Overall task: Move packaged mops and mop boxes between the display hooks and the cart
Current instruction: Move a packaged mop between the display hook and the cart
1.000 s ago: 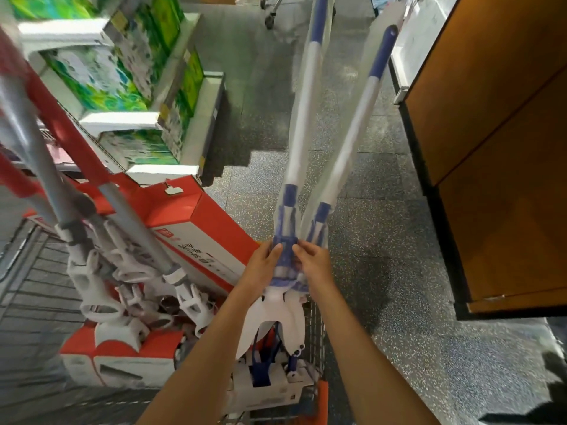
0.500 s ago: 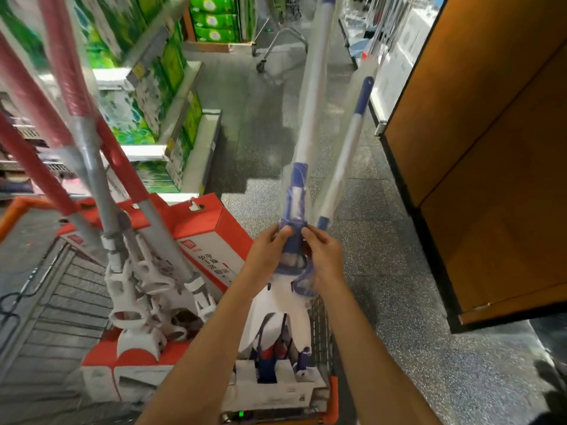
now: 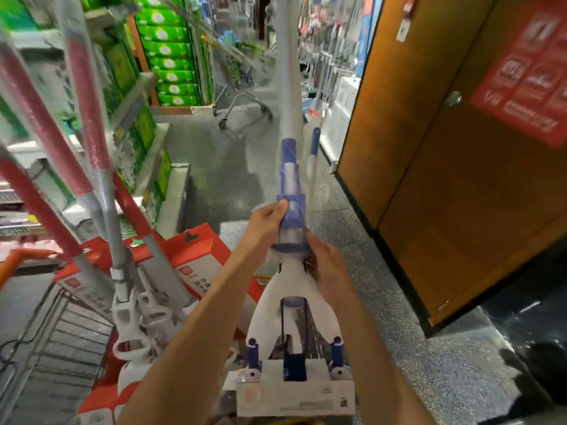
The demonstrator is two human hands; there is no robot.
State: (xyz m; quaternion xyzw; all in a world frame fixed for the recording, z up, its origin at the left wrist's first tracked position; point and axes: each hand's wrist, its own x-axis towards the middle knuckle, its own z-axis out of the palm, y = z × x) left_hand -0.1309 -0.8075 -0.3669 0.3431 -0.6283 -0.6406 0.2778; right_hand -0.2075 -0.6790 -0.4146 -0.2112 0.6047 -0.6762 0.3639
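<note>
Head view: both hands gripping blue-and-white packaged mop [image 3: 291, 216], holding it upright above cart [image 3: 40, 326]. Left hand [image 3: 267, 225] curling round blue collar of shaft, thumb lying on front. Right hand [image 3: 325, 265] wrapping lower collar just above white fork. Mop head with card label sitting at bottom of frame. Red-handled mops [image 3: 89, 167] leaning in cart at left, resting among red mop boxes [image 3: 196, 256]. Second blue-tipped pole [image 3: 313, 154] standing just behind held mop. Orange-brown cabinet [image 3: 445, 167] standing at right; green stock filling shelves [image 3: 171, 56] at left.

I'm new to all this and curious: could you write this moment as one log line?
left hand: grips blue-and-white mop | right hand: grips it lower | mop: upright over cart | red mop boxes: in cart
</note>
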